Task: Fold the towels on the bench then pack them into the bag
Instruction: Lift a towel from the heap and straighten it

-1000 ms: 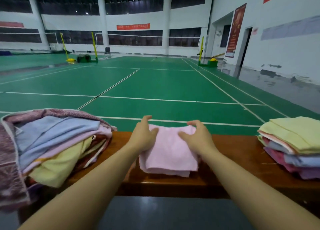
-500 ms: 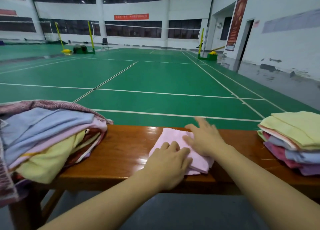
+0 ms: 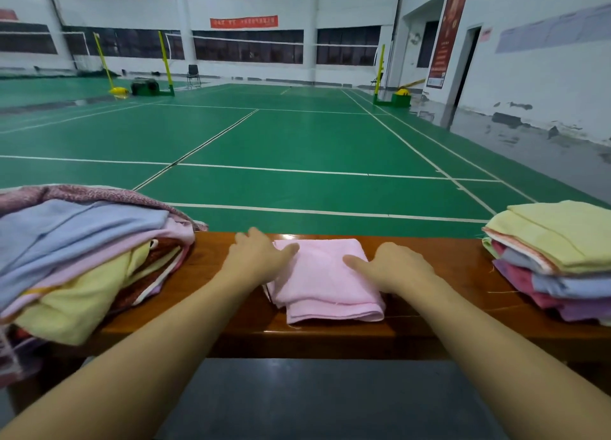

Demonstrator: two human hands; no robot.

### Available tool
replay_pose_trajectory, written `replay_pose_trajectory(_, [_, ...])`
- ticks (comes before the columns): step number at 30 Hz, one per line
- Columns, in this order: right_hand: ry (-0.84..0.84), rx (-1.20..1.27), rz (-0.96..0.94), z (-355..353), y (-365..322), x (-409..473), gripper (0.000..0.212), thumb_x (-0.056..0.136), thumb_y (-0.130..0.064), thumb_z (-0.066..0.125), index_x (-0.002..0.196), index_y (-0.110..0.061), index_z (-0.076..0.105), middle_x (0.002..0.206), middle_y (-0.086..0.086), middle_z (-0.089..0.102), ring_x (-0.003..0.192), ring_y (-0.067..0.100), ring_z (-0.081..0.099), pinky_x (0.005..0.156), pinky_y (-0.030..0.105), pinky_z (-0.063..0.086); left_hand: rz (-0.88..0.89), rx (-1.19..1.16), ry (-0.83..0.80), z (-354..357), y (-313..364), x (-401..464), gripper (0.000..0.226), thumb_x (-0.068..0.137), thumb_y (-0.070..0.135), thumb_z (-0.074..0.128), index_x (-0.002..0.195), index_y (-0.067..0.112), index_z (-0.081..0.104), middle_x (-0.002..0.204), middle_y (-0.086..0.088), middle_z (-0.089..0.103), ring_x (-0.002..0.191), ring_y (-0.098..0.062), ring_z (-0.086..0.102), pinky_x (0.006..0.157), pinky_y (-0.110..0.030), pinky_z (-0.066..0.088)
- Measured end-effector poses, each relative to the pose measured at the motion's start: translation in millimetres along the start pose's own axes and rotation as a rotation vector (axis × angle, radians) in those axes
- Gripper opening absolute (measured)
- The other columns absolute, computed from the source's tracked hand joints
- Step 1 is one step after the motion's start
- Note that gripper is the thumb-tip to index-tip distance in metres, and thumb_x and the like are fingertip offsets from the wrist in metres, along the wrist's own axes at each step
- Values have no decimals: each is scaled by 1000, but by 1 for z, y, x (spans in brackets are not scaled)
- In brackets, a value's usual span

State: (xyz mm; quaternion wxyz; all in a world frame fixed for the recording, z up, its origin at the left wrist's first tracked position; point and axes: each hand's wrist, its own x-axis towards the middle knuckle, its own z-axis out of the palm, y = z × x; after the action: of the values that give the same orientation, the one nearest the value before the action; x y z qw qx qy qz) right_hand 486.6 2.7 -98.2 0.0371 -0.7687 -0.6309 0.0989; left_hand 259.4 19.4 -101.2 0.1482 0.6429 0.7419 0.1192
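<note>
At frame centre on the bench (image 3: pixel 446 261), the folded pink towel (image 3: pixel 325 274) lies between both hands. Left hand (image 3: pixel 256 257) and right hand (image 3: pixel 396 267) press its side edges, fingers loosely extended, gripping nothing. Folded stack (image 3: pixel 558 257) sits nearer the right hand; bag unclear.

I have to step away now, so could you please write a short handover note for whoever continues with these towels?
Left hand: open, resting on the pink towel's left edge.
Right hand: open, fingers on its right side.
The pink towel lies folded mid-bench.
Done: folded stack at the right end.
Left: loose towel pile at the left end to fold; no bag in view, packing not started.
</note>
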Motion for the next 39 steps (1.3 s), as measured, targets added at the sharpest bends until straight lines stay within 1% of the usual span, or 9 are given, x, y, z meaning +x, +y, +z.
replay_pose_trajectory(3, [-13, 34, 11, 1, -4, 2, 60, 82, -78, 53, 73, -19, 50, 81, 2, 59, 84, 31, 60, 72, 34, 46, 0, 165, -116, -3, 10, -6, 86, 96, 76, 28, 139, 6, 55, 144, -18, 55, 128, -36, 54, 108, -42, 43])
replay_pose_trajectory(7, [43, 163, -44, 12, -11, 2, 45, 88, -62, 61, 79, -18, 52, 84, 3, 58, 82, 31, 56, 65, 34, 40, -7, 94, -240, 22, 36, -3, 73, 102, 59, 38, 148, 3, 43, 149, -20, 49, 133, -37, 48, 110, -38, 37])
replay_pose_trajectory(12, [227, 567, -93, 17, 3, 0, 33, 91, -46, 68, 96, -17, 55, 93, -1, 59, 92, 28, 58, 69, 34, 36, 120, -248, -19, 46, 49, 8, 56, 99, 49, 48, 132, 5, 54, 122, -17, 65, 107, -34, 62, 85, -34, 47])
replay_pose_trajectory(20, [452, 890, -73, -32, 61, 12, 38, 90, -40, 73, 111, -22, 46, 107, 0, 58, 97, 22, 57, 82, 40, 49, 236, -982, 46, 39, 119, -10, 39, 96, 41, 63, 127, 18, 59, 109, 4, 69, 99, -16, 67, 90, -38, 56])
replay_pose_trajectory(24, [562, 776, -92, -80, 112, 24, 34, 89, -34, 74, 111, -26, 49, 103, 0, 61, 93, 24, 57, 77, 36, 42, 256, -1191, -18, 41, 186, -10, 44, 90, 36, 74, 126, 14, 59, 112, -1, 72, 97, -15, 71, 72, -25, 58])
replay_pose_trajectory(29, [605, 590, -127, -136, 189, 35, 21, 97, -24, 66, 116, -27, 73, 127, -6, 69, 121, 17, 60, 104, 31, 42, 299, -1227, -92, 48, 282, -18, 68, 80, 38, 80, 131, 12, 44, 123, -7, 63, 106, -24, 66, 95, -47, 56])
replay_pose_trajectory(33, [607, 384, 25, -169, 253, 34, 27, 100, -32, 61, 124, -26, 71, 134, 0, 66, 124, 25, 59, 102, 34, 44, 332, -1214, -159, 60, 354, -29, 70, 89, 31, 75, 139, 7, 32, 137, -12, 53, 115, -29, 58, 98, -45, 52])
replay_pose_trajectory(36, [516, 268, 163, -186, 300, 33, 39, 96, -53, 59, 126, -30, 69, 137, 3, 64, 119, 29, 60, 95, 37, 47, 281, -1123, -310, 71, 399, -39, 94, 90, 32, 73, 150, 1, 8, 137, -10, 47, 112, -31, 56, 91, -37, 52])
replay_pose_trajectory(39, [270, 106, 207, -177, 335, 33, 49, 93, -66, 55, 125, -33, 71, 139, 4, 63, 117, 29, 60, 97, 38, 48, 266, -675, -330, 90, 416, -49, 115, 83, 44, 72, 155, 7, -10, 160, -22, 19, 140, -44, 37, 113, -49, 38])
